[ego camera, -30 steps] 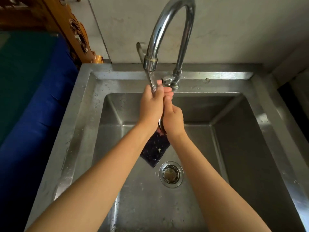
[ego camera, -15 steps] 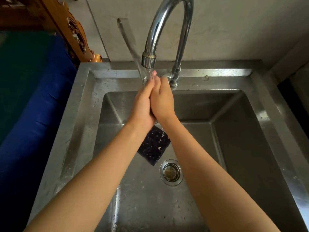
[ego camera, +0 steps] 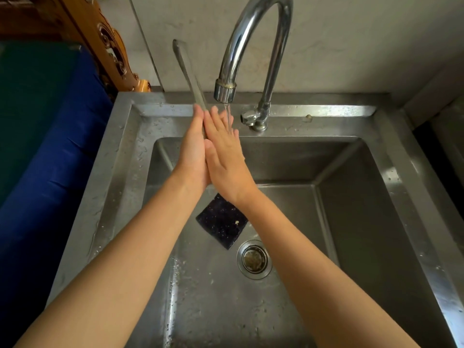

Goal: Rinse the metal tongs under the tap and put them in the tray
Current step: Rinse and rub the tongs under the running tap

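Both hands are pressed flat, palm to palm, over the stainless steel sink (ego camera: 376,172), just below the curved chrome tap (ego camera: 251,33). The left hand (ego camera: 193,151) and right hand (ego camera: 226,156) sandwich the long, slim metal tongs (ego camera: 188,71), whose free end slants up left of the spout. A thin water stream (ego camera: 228,116) runs onto the right hand's fingers. Below the tap, a dark speckled scouring pad (ego camera: 221,222) lies beside the round drain (ego camera: 254,259).

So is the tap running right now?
On: a thin stream falls from the tap spout onto the right hand, beside the tongs.
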`<action>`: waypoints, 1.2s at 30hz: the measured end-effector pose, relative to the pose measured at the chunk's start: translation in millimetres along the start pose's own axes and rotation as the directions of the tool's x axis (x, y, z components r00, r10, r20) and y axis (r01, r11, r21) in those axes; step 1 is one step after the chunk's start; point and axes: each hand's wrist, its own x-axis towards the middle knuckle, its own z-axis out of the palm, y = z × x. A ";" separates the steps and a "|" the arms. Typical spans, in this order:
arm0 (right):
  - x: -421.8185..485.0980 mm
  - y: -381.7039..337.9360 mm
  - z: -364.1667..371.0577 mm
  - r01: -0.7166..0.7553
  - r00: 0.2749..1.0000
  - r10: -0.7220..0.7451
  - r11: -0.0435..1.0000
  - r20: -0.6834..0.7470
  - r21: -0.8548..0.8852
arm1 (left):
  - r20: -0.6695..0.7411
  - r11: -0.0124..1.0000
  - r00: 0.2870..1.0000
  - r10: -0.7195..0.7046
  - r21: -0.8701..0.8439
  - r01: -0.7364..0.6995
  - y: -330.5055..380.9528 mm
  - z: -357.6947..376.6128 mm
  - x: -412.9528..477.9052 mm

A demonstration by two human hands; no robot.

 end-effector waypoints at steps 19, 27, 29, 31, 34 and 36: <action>-79.6 31.0 -29.1 -0.021 0.955 0.084 0.976 -0.284 0.217 | 0.087 0.987 0.994 -0.062 -0.145 0.074 -24.4 -8.9 11.7; -80.2 39.9 -31.8 -0.267 0.889 0.358 0.912 -0.284 0.312 | -0.227 0.882 0.974 -0.004 0.458 0.111 -38.1 -10.0 8.0; -74.4 38.4 -32.6 -0.278 0.895 0.365 0.906 -0.256 0.320 | -0.285 0.813 0.957 0.049 0.568 0.127 -40.1 -10.9 6.2; -68.7 38.2 -36.0 -0.296 0.902 0.374 0.900 -0.216 0.321 | -0.335 0.785 0.936 0.113 0.608 0.122 -39.9 -11.3 6.9; -63.3 36.4 -39.1 -0.317 0.907 0.383 0.894 -0.174 0.317 | -0.348 0.777 0.912 0.220 0.627 0.052 -35.8 -13.5 11.3; -60.7 32.0 -36.4 -0.338 0.917 0.382 0.895 -0.110 0.292 | -0.277 0.751 0.924 0.264 0.661 -0.017 -37.7 -16.2 11.1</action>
